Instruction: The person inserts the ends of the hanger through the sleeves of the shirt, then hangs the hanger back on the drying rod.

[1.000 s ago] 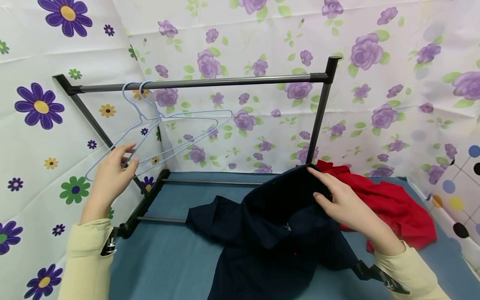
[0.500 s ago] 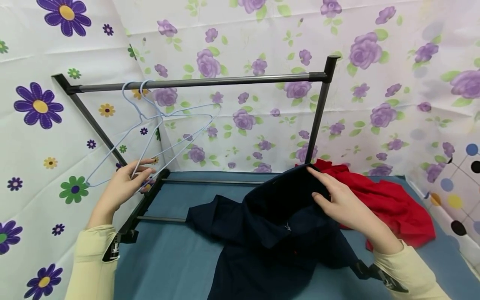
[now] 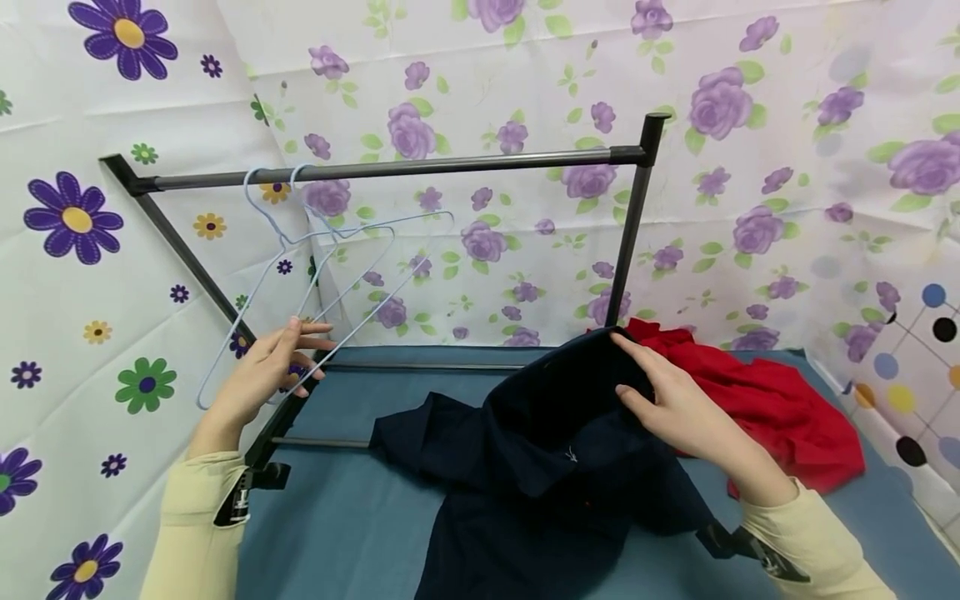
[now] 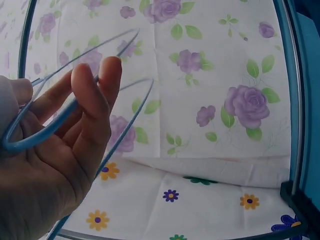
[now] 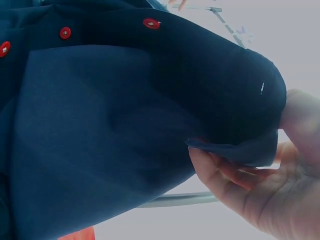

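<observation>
Two light-blue wire clothes hangers (image 3: 365, 218) hang by their hooks from a dark metal rail (image 3: 420, 167). My left hand (image 3: 262, 375) has its thumb and bent fingers around the wire of the right-hand hanger, near its left end. In the left wrist view, that hanger's wire corner (image 4: 37, 142) lies across the palm. A navy shirt (image 3: 540, 483) with red buttons (image 5: 151, 23) lies on the blue tabletop, its bottom opening raised and gaping. My right hand (image 3: 678, 408) pinches the raised edge between thumb and fingers. Much of the shirt's inside is in dark shadow.
The rail's uprights (image 3: 630, 242) rise from a black base frame (image 3: 281, 429) with thin crossbars. Crumpled red cloth (image 3: 772, 425) lies at the right, behind the right hand. Flower-patterned sheets (image 3: 495, 75) cover the walls behind and to the left.
My left hand has moved right, from the left-hand hanger to the right-hand one, whose hook has shifted slightly right along the rail. The hangers have swung. My right hand keeps its hold on the shirt.
</observation>
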